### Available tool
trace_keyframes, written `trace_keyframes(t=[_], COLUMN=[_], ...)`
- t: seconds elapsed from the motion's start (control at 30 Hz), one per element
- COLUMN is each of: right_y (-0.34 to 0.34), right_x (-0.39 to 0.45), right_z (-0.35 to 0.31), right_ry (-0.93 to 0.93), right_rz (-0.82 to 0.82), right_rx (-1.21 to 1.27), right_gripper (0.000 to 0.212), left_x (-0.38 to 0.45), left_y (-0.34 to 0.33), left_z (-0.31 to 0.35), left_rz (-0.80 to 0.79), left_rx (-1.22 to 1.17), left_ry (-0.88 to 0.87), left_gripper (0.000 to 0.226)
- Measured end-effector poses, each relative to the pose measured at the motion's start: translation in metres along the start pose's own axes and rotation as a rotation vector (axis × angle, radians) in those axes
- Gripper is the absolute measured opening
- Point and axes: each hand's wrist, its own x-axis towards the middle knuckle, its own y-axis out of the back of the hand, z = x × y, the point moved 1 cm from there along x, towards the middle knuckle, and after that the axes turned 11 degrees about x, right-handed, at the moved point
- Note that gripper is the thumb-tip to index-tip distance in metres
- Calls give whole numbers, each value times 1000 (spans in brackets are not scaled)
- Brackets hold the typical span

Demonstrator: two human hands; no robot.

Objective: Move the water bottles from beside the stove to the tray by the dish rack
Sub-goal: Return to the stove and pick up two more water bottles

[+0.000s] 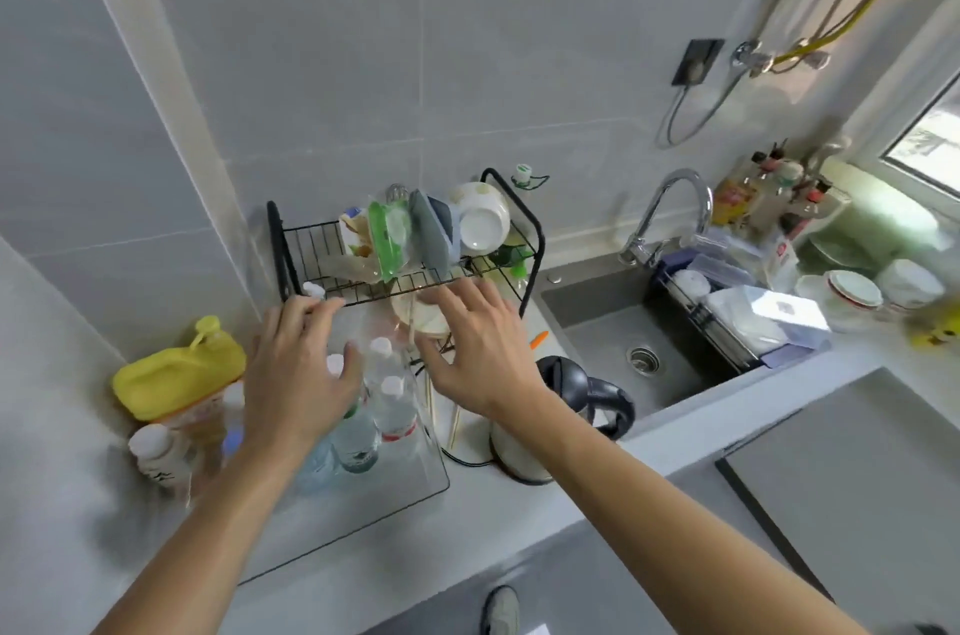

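Several clear water bottles (390,406) with white caps stand upright in a clear tray (415,484) on the counter, just in front of the black wire dish rack (405,239). My left hand (296,374) hovers over the left bottles with fingers spread and holds nothing; it hides part of them. My right hand (478,348) is above the tray's right side, fingers straight and spread, also holding nothing. The picture is blurred around both hands.
A yellow-lidded jug (179,374) and a white-capped bottle (153,452) stand left of the tray. An electric kettle (550,416) sits to its right, then the sink (623,338) with faucet (665,213). The rack holds a bowl (483,219) and packets. A dark panel (852,478) lies lower right.
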Motion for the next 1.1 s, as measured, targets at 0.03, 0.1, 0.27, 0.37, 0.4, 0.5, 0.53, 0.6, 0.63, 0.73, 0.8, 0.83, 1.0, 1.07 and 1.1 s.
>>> trace_keyframes(t=[0.03,0.1,0.27,0.37,0.4,0.5,0.53,0.6,0.63,0.73,0.8,0.83,1.0,1.07,1.1], right_y=[17,51,134,187,205,259,276,309,325,372,402,416,467,480,486], right_x=[-12,-40,-138,-207,-232,-308,-335,-390,-418,-503,-556,-580,-688,-723,-740], right_z=[12,36,99,134,145,176,185,202,210,228,236,239,251,257,262], right_ry=[-50,-154,-429,-592,-643,-789,-834,-915,-957,-1072,-1135,-1166,-1320,-1385,-1415], right_rz=[32,90,248,322,348,437,464,510,529,577,617,636,730,759,772], right_rx=[-35,-90,-199,-284,-303,-343,-348,-356,-365,-411,-433,-443,-484,-502,-510], right_gripper=[47,54,65,71,72,73,73,72,72,74,74,74,73,73,74], left_x=[5,11,3,-15,-24,-56,-69,-99,-115,-173,-214,-233,-314,-341,-354], left_y=[-2,-7,-21,-23,-22,-19,-18,-16,-15,-9,-3,-1,11,13,13], left_z=[19,61,194,285,316,411,442,505,537,627,680,705,815,855,874], left_rz=[-3,-31,-125,-169,-179,-198,-201,-219,-230,-278,-300,-308,-319,-325,-329], left_rx=[-24,-73,-169,-188,-189,-225,-240,-271,-289,-350,-393,-405,-437,-459,-469], left_ry=[-45,-137,-398,-566,-613,-734,-776,-861,-898,-1007,-1080,-1121,-1329,-1399,-1430], left_gripper=[51,52,59,64,65,68,70,70,71,72,72,73,73,73,72])
